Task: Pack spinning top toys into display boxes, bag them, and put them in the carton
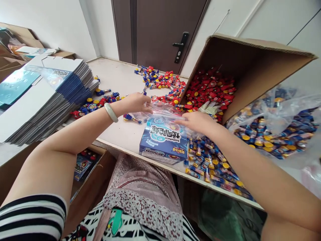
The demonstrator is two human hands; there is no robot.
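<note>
Blue printed box [162, 142] sits at the near edge of the desk [125, 139], roughly midway along, its lettered faces showing. Clear plastic [163, 108] stretches across its far side, and the person in the striped sleeves has both hands on it: the left hand [144, 102] pinches it beyond the box's left far corner, its fingers drawn narrow, while the right hand [192, 122] grips it by the right far corner, fingers closed. Just right of the box, a heap of blue-and-yellow toys [209, 164] spreads along the near edge, and farther right a clear bag [268, 145] bulges with similar ones. On the far right I see a cardboard carton [250, 87], lying with its opening toward the desk, red toys [212, 88] massed inside and others spilling out. To the left leans a thick stack of flattened boxes [62, 97], with a few toys scattered beside it.
</note>
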